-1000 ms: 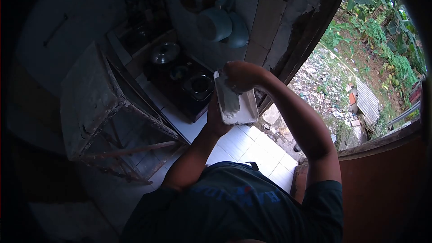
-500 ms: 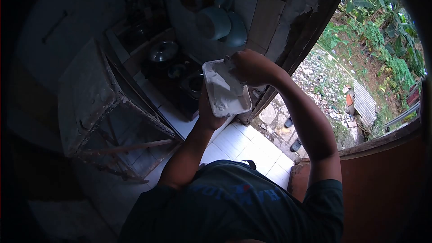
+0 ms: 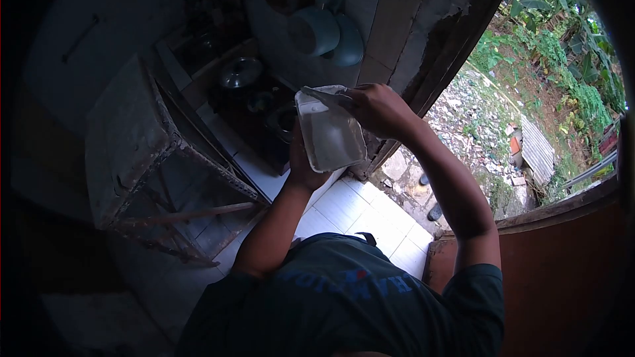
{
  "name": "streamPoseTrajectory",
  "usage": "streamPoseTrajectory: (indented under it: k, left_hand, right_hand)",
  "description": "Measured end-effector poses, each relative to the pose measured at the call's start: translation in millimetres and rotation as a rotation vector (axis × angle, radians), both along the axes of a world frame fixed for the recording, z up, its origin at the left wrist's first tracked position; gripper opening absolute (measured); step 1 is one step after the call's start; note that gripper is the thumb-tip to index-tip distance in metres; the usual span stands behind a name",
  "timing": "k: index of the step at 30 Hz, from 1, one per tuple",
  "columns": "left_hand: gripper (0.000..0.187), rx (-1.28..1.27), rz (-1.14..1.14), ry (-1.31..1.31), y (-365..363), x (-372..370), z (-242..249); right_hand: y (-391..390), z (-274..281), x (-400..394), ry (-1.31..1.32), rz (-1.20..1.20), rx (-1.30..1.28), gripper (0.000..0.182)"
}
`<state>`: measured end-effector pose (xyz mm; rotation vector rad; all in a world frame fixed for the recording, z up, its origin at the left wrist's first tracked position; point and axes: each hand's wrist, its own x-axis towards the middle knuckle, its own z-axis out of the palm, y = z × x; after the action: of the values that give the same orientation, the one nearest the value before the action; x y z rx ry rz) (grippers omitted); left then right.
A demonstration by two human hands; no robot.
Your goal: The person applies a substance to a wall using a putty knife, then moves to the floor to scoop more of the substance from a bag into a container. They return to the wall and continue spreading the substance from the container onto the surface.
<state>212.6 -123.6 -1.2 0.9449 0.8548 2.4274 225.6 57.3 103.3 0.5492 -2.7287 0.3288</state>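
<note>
My left hand [image 3: 305,164] supports a white rectangular tub [image 3: 363,152] from beneath and along its left side. White paste [image 3: 329,133] coats the inside of the tub, lying fairly smooth over the bottom. Gripped in my right hand [image 3: 378,110] is a flat scraper [image 3: 325,96], its blade reaching across the tub's far end close over the rim. The scraper's handle is hidden by my closed fingers.
A paint-splashed stand [image 3: 132,152] is at left. Behind the tub are a stove [image 3: 254,109] and a metal lid [image 3: 241,73]; blue-green pans [image 3: 314,33] hang on the wall. The doorway at right opens onto rubble [image 3: 463,109], with dark shoes [image 3: 434,212] near the threshold.
My right hand has swung the scraper from inside the tub up to its far rim. The heaped paste now looks spread flatter. My left hand keeps the tub nearly in place.
</note>
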Motion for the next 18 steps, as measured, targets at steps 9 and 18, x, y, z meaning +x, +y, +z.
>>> streamPoseTrajectory:
  k: [9,18]
  left_hand:
    - [0.071,-0.374,0.618,0.528,4.4,-15.7,-22.7]
    - [0.064,0.092,-0.038,-0.081,3.7,-7.8,-23.4]
  right_hand:
    - [-5.3,-9.2,24.8,-0.2,-0.21,-0.286,0.018]
    - [-12.1,-42.2,30.6,-0.26,-0.391,-0.575,0.032]
